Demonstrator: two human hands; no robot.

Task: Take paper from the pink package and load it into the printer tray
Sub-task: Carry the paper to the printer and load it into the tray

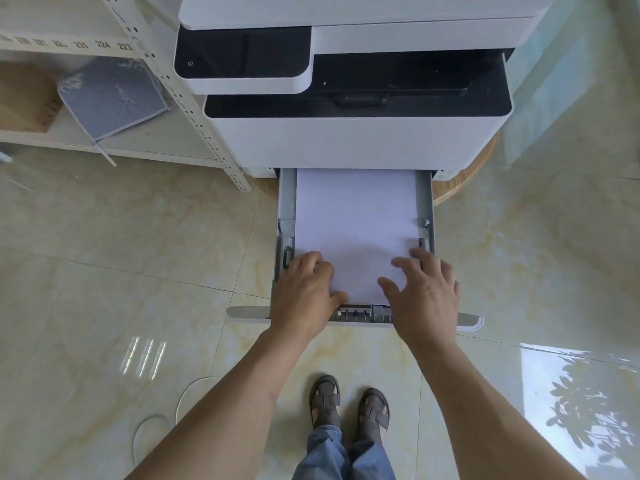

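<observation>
Paper [355, 220] lies flat in the pulled-out printer tray [286, 202], long axis running into the printer [346, 140], both hands at its near end, left hand [304, 289] and right hand [424, 292] spread flat on it, clamping nothing.

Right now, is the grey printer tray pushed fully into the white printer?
No, the grey printer tray is pulled out, showing white paper inside.

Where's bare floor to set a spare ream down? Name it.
Free: tiled floor left of the tray, below the shelf rack; also right of the tray. Crowded: over the paper, where left hand and right hand rest.
</observation>
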